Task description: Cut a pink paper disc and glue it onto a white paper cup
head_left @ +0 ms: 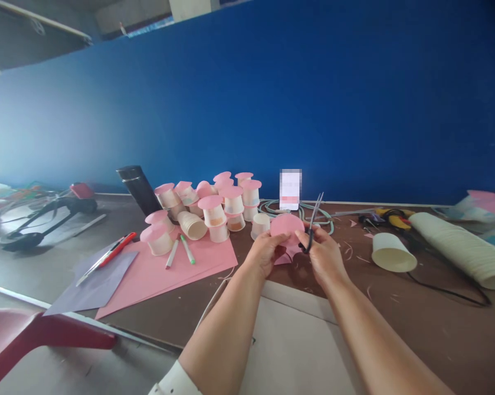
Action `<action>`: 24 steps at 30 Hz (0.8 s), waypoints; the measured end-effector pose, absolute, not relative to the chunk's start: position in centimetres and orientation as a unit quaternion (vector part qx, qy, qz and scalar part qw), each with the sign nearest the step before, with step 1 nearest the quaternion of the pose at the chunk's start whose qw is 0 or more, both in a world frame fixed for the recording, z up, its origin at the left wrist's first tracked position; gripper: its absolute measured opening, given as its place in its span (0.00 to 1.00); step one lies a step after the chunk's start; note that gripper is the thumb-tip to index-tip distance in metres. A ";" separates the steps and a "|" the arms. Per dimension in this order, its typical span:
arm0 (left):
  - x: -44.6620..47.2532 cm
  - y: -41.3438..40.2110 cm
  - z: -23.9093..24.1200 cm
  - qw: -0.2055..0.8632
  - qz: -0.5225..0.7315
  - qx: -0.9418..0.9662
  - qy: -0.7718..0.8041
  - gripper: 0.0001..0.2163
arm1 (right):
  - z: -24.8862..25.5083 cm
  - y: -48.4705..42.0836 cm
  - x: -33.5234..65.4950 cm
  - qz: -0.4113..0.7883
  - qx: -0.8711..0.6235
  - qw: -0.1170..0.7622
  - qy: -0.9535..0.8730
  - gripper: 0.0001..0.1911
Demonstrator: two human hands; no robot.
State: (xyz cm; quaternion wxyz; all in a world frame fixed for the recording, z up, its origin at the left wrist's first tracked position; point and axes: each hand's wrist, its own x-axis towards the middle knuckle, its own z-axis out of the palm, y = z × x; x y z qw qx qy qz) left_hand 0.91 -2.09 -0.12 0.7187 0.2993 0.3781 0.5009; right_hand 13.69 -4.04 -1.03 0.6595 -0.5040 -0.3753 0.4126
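Note:
My left hand (pixel 265 251) pinches a round pink paper piece (pixel 286 226) held up above the brown table (pixel 415 323). My right hand (pixel 323 252) grips a pair of scissors (pixel 314 222) with the blades pointing up and slightly apart, right beside the pink piece's right edge. Both hands are closed around what they hold, close together at the middle of the view.
Several paper cups topped with pink discs (pixel 214 204) cluster at the left, with pink sheets (pixel 169 271), pens (pixel 187 249), a red cutter (pixel 118 249) and a black flask (pixel 137 189). A cup on its side (pixel 393 253), a stack of cups (pixel 461 247) and a glue gun (pixel 389 218) lie right.

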 end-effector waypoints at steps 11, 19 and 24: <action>0.8 -2.2 -0.1 0.707 0.514 0.296 0.385 0.15 | -1.2 -3.8 13.7 0.395 -0.522 0.677 -0.335 0.30; 0.4 -1.3 -0.7 0.693 0.499 0.323 0.409 0.14 | -0.7 -3.9 13.7 0.375 -0.535 0.661 -0.369 0.31; 0.0 -0.8 -0.2 0.674 0.553 0.276 0.405 0.14 | -0.4 -4.4 13.6 0.392 -0.549 0.622 -0.398 0.31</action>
